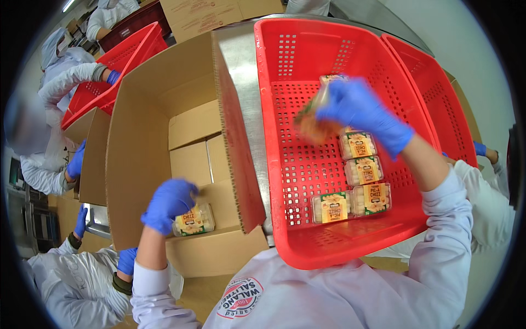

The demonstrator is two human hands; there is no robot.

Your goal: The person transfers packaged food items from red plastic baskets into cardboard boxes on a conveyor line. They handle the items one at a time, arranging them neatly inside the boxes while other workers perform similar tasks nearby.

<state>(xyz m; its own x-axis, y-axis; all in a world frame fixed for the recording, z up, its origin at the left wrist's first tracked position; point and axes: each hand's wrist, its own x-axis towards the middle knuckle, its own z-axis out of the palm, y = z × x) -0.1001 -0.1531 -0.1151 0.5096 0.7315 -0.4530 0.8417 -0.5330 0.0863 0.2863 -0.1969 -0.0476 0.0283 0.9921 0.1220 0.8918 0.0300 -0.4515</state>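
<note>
My right hand [357, 109], in a blue glove, grips a clear plastic pack [316, 121] with a printed label, blurred by motion, above the red perforated crate [302, 168]. Beneath and beside it, several similar packs [363, 170] lie along the crate's right side and near end. My left hand [170, 205], also gloved in blue, is inside the open cardboard box [139, 135] with its fingers curled. Just beneath it, a labelled pack [197, 220] sits at the box's near end; whether the fingers touch it is hidden.
Steel table surface [240, 61] shows between box and crate. A second red crate [441, 107] adjoins on the right. At left, co-workers' gloved hands [76, 160] are around another carton [96, 164] and a red crate [135, 51]. A large carton [201, 18] stands behind.
</note>
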